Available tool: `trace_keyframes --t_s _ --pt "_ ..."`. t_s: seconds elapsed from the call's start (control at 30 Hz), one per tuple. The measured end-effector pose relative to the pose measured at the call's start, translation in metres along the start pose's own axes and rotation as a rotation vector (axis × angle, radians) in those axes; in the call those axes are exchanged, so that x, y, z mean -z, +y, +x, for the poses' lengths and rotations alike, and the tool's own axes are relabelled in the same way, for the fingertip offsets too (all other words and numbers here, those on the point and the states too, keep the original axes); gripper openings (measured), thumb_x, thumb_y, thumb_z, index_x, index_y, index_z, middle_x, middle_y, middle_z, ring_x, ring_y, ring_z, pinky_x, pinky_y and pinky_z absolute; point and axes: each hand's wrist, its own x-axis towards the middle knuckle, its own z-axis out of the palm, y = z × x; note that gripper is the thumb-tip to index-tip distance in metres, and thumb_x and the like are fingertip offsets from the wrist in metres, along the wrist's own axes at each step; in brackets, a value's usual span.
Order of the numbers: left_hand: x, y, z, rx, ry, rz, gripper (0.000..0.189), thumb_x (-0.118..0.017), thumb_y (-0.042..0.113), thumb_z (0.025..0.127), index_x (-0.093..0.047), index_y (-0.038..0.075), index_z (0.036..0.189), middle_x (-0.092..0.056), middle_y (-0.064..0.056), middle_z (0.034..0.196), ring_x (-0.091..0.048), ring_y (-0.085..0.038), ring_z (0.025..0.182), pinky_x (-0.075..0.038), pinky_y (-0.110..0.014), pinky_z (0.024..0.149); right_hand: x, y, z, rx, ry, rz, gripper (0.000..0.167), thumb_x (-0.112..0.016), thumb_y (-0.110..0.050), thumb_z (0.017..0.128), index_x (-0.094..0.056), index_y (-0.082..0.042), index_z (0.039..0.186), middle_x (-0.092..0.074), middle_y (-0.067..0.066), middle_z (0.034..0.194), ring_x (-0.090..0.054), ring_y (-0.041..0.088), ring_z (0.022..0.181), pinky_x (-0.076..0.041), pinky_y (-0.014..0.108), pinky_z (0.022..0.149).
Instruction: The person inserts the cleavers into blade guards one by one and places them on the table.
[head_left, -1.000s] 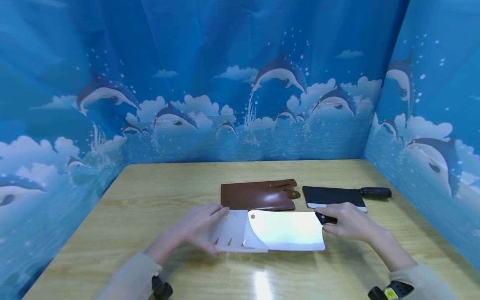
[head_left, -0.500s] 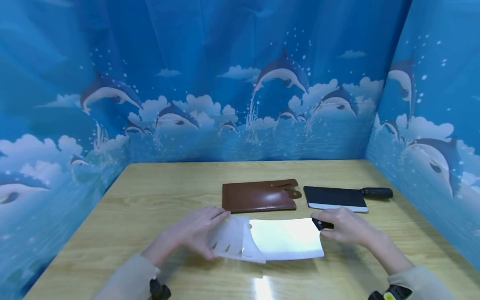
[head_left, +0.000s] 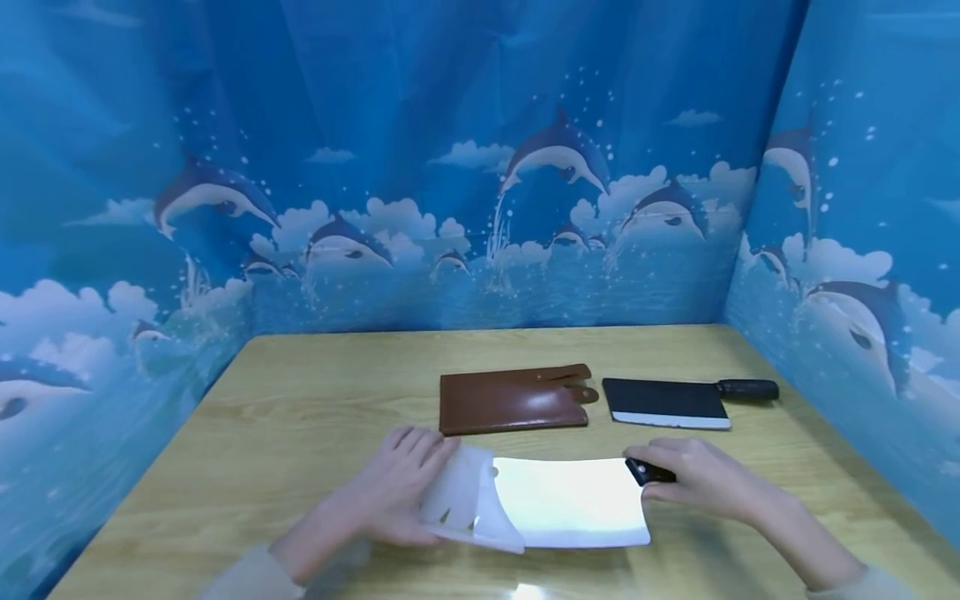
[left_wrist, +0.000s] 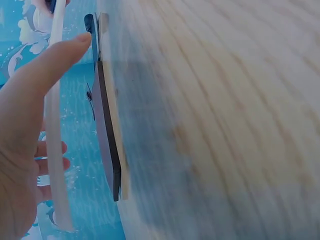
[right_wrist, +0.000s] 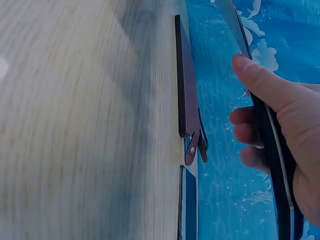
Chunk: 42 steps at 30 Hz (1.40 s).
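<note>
My right hand (head_left: 701, 479) grips the black handle (right_wrist: 272, 155) of a cleaver whose bright, shiny blade (head_left: 573, 504) points left. A translucent white plastic blade cover (head_left: 468, 492) covers the blade's far end. My left hand (head_left: 401, 483) holds that cover by its left side, thumb in front and fingers behind in the left wrist view. Both are held above the table. Behind them lies a brown leather sheath (head_left: 510, 402) with snap straps, flat on the wood. To its right rests a second cleaver (head_left: 663, 400), with a dark blade, pale edge and black handle.
The light wooden table (head_left: 330, 375) reaches back to a blue curtain (head_left: 420, 167) printed with dolphins and clouds. More of this curtain stands along the left and right sides.
Both hands, with the cleaver and its cover, have come lower in the head view, nearer to me. The view itself has shifted slightly. Sheath and second cleaver stay where they lay.
</note>
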Motion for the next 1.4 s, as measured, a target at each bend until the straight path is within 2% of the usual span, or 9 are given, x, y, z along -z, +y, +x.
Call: trace_keyframes --t_s 0.13,0.33,0.57,0.7,0.83,1.07,1.23,1.4 --pt "0.002 -0.001 -0.003 0.005 0.009 -0.039 0.107 -0.065 0.073 0.056 -0.041 0.005 0.137 -0.050 -0.009 0.117 -0.046 -0.022 0.107 -0.037 -0.047 0.092 0.002 -0.005 -0.002 -0.004 0.001 0.014 0.038 -0.070 -0.024 0.081 -0.063 -0.003 0.111 -0.063 -0.004 0.085 -0.050 -0.005 0.067 -0.040 0.011 0.053" --pt "0.008 -0.003 -0.004 -0.004 0.050 -0.078 0.107 -0.071 0.068 0.049 -0.045 0.008 0.134 -0.051 -0.007 0.117 -0.047 -0.021 0.106 -0.039 -0.046 0.089 -0.004 -0.012 -0.008 0.052 0.086 -0.003 0.037 -0.068 -0.019 0.082 -0.062 -0.003 0.115 -0.059 -0.008 0.080 -0.044 -0.008 0.062 -0.037 0.006 0.052" --pt "0.006 0.000 -0.005 -0.026 0.015 -0.111 0.106 -0.072 0.066 0.048 -0.045 0.010 0.134 -0.051 -0.004 0.115 -0.046 -0.017 0.103 -0.040 -0.042 0.085 -0.002 -0.019 -0.014 -0.007 0.003 0.062 0.034 -0.066 -0.017 0.084 -0.061 -0.001 0.114 -0.061 -0.006 0.086 -0.048 -0.007 0.068 -0.037 0.008 0.054" --pt "0.002 0.001 -0.006 -0.035 0.027 -0.139 0.105 -0.074 0.064 0.046 -0.048 0.009 0.132 -0.051 -0.004 0.114 -0.046 -0.016 0.102 -0.041 -0.042 0.083 -0.001 -0.023 -0.016 -0.058 -0.044 0.096 0.034 -0.064 -0.019 0.086 -0.061 0.001 0.114 -0.061 -0.006 0.087 -0.047 -0.006 0.069 -0.037 0.009 0.055" --pt "-0.001 0.000 -0.007 -0.043 0.044 -0.160 0.103 -0.076 0.061 0.046 -0.049 0.008 0.130 -0.051 -0.003 0.114 -0.046 -0.015 0.102 -0.040 -0.042 0.083 -0.001 -0.025 -0.016 -0.097 -0.073 0.126 0.036 -0.062 -0.021 0.087 -0.061 0.003 0.114 -0.064 -0.001 0.090 -0.053 -0.003 0.074 -0.042 0.013 0.056" --pt "-0.005 0.000 -0.010 -0.056 0.054 -0.170 0.103 -0.077 0.060 0.046 -0.050 0.008 0.130 -0.051 -0.002 0.113 -0.046 -0.014 0.101 -0.040 -0.042 0.082 -0.005 -0.026 -0.014 -0.101 -0.107 0.147 0.037 -0.060 -0.023 0.089 -0.061 0.005 0.114 -0.065 0.001 0.091 -0.056 -0.001 0.078 -0.045 0.015 0.057" --pt "-0.007 0.001 -0.002 -0.057 0.057 -0.166 0.100 -0.075 0.061 0.048 -0.050 0.009 0.130 -0.050 -0.002 0.114 -0.045 -0.014 0.101 -0.039 -0.041 0.082 -0.006 -0.025 -0.010 -0.140 -0.109 0.129 0.039 -0.059 -0.025 0.090 -0.061 0.005 0.114 -0.066 0.004 0.091 -0.056 -0.001 0.076 -0.046 0.017 0.056" --pt "-0.007 0.003 0.006 -0.052 0.020 -0.168 0.101 -0.073 0.063 0.050 -0.048 0.009 0.131 -0.049 -0.003 0.116 -0.044 -0.015 0.103 -0.038 -0.042 0.084 -0.011 -0.024 -0.005 -0.120 -0.080 0.097 0.039 -0.060 -0.025 0.089 -0.060 0.005 0.114 -0.066 0.005 0.090 -0.056 0.001 0.075 -0.046 0.016 0.057"
